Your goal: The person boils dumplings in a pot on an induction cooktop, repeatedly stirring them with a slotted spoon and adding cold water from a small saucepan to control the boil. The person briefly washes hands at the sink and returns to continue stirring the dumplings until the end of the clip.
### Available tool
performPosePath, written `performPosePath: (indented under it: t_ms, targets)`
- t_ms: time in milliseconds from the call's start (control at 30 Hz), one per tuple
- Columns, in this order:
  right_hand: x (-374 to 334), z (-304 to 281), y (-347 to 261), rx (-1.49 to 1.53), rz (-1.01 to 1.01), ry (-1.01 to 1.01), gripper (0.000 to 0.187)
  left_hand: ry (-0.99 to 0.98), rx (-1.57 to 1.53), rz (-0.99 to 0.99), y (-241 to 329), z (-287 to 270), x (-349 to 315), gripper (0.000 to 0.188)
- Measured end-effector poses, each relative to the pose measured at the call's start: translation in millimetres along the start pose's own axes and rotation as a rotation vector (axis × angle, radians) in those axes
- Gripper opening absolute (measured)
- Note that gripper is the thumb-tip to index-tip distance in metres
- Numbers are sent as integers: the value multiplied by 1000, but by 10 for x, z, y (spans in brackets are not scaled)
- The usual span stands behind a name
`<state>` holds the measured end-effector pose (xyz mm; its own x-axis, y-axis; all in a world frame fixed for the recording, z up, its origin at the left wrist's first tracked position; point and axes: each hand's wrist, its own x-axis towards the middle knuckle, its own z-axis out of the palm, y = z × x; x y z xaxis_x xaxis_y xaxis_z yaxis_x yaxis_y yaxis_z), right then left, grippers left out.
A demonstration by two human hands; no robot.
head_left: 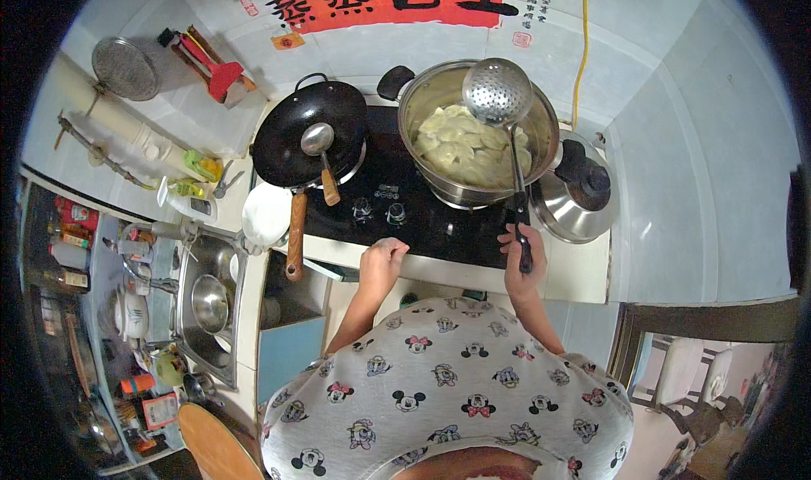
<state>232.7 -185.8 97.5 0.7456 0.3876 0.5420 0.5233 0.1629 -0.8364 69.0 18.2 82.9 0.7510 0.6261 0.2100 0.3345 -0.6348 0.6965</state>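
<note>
My right hand is wrapped round the black handle of a perforated metal skimmer. The skimmer's round head hangs over the far right part of a large steel pot. Pale dumplings crowd together inside that pot, partly covered from view by the skimmer. Near the front edge of the black cooktop, my left hand has its fingers curled in, with nothing visible in them. Left of the pot sits a black wok with a wooden handle, and a wooden-handled metal spoon rests in it.
A domed steel lid leans close to the pot's right side. By the wok's handle is a white plate. Further left, a steel sink holds a metal bowl. A yellow cable hangs down the back wall.
</note>
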Motion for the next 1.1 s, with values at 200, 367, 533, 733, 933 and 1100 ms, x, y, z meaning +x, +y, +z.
performPosePath:
  t_ms: [200,367,533,733,933,1100]
  targets:
    - [8,8,-70,-4,77,-13,28,91,13,-48,74,-39,34,16]
    - [-17,18,-55,-34,79,-2,28,283,5,-75,274,-383,75,15]
    - [-34,16,36,-42,114,21,30,644,134,-118,468,-1255,195,14]
    - [-59,16,114,-55,14,63,34,1013,417,-213,-240,-2483,142,26]
    - [-69,-3,163,-54,9,75,36,1187,935,-295,-897,-3540,-145,38]
    - [-36,107,71,-110,-4,116,33,984,1644,-332,-1907,-3961,-534,10]
